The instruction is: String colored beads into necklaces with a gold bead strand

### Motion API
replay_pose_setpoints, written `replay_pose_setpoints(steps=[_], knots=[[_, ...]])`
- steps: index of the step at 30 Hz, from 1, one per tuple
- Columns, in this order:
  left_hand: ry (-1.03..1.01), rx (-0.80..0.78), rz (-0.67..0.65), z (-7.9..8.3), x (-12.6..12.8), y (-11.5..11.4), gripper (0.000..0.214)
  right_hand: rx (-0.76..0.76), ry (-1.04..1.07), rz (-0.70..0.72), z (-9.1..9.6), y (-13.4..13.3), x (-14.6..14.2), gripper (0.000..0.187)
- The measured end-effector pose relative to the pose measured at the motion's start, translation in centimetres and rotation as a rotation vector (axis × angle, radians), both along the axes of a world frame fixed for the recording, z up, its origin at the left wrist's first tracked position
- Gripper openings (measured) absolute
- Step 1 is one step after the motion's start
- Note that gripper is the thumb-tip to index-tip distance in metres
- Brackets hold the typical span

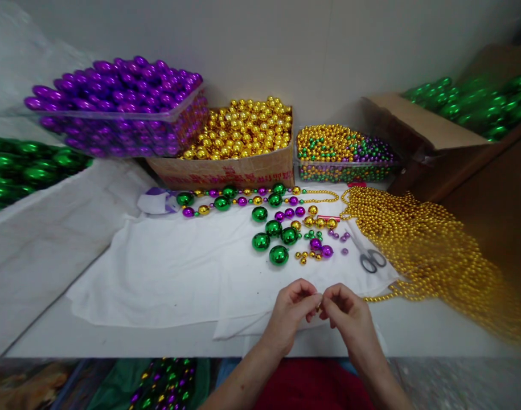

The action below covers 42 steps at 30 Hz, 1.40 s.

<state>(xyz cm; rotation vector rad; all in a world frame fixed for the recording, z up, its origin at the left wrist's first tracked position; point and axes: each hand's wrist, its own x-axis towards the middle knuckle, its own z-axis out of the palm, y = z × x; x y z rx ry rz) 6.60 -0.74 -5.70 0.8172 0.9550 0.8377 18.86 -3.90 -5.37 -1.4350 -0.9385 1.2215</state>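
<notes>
My left hand (292, 313) and my right hand (346, 314) meet fingertip to fingertip above the cloth's front edge. Both are pinched closed on a small piece of gold bead strand (318, 309), mostly hidden by the fingers. A gold strand (380, 298) from the heap at right runs up to behind my right hand. Beyond my hands lie loose beads: big green balls (279, 255), purple balls (327, 251), gold balls (320, 222) and clusters of small gold beads (303, 255). Grey-handled scissors (372, 261) lie to the right.
A beaded necklace (242, 201) stretches along the back of the white cloth (179, 273). Behind stand a purple-bead tub (127, 115), a gold-bead carton (226, 171) and a mixed-bead tub (349, 165). Gold strands (431, 250) spread at right, below a cardboard box (431, 125).
</notes>
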Motion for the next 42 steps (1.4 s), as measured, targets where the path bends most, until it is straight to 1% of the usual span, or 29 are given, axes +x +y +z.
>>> replay_pose_setpoints(steps=[2,4,7,10,13,16,18,21,24,26,28,29,31,33,35,37,40,42], knots=[[-0.066,-0.038,-0.052,-0.1,-0.1,0.0,0.022,-0.015,0.049,0.010,0.0,0.0,-0.1,0.019],[-0.124,-0.091,-0.053,-0.2,-0.1,0.0,0.021,0.032,0.007,-0.018,0.1,-0.2,-0.3,0.017],[-0.178,-0.159,0.011,-0.3,0.2,-0.1,0.022,0.197,-0.228,-0.074,0.1,-0.6,-0.5,0.010],[-0.197,-0.183,0.058,-0.4,0.4,-0.3,0.023,0.367,-0.484,-0.038,-0.1,-0.9,-0.4,0.012],[-0.163,-0.154,0.098,-0.3,0.5,-0.4,0.023,0.413,-0.611,0.024,-0.4,-0.9,-0.2,0.017],[-0.053,-0.067,0.122,-0.2,0.4,-0.5,0.023,0.427,-0.708,0.044,-0.6,-0.7,-0.1,0.017],[0.065,0.029,0.116,-0.2,0.3,-0.5,0.022,0.457,-0.802,0.048,-0.7,-0.6,-0.1,0.016],[0.281,0.240,0.085,-0.2,-0.1,-0.6,0.020,0.506,-0.947,0.072,-0.9,-0.4,-0.2,0.015],[0.443,0.451,0.062,-0.2,-0.6,-0.7,0.019,0.514,-1.010,0.096,-1.1,-0.2,-0.2,0.017],[0.473,0.510,0.052,-0.1,-0.8,-0.6,0.018,0.484,-0.990,0.102,-1.1,-0.1,-0.2,0.016],[0.453,0.487,0.054,-0.1,-0.8,-0.6,0.017,0.419,-0.887,0.099,-0.8,0.0,0.0,0.013],[0.418,0.438,0.060,-0.1,-0.8,-0.5,0.018,0.373,-0.795,0.093,-0.7,0.1,0.1,0.012],[0.284,0.270,0.048,-0.1,-0.5,-0.4,0.021,0.258,-0.542,0.065,-0.4,0.2,0.4,0.012],[0.117,0.082,0.000,-0.2,-0.2,-0.4,0.027,0.148,-0.267,0.015,-0.2,0.4,0.6,0.014],[0.008,-0.032,-0.055,-0.2,0.0,-0.3,0.031,0.080,-0.074,-0.047,-0.1,0.5,0.7,0.015],[-0.029,-0.074,-0.077,0.0,0.2,-0.2,0.034,0.091,-0.016,-0.098,-0.1,0.6,0.7,0.015],[-0.042,-0.100,-0.102,0.2,0.2,-0.1,0.036,0.152,-0.068,-0.153,0.1,0.7,0.7,0.012],[-0.013,-0.087,-0.139,0.3,0.0,-0.1,0.035,0.145,-0.047,-0.191,0.2,0.9,0.8,0.013]])
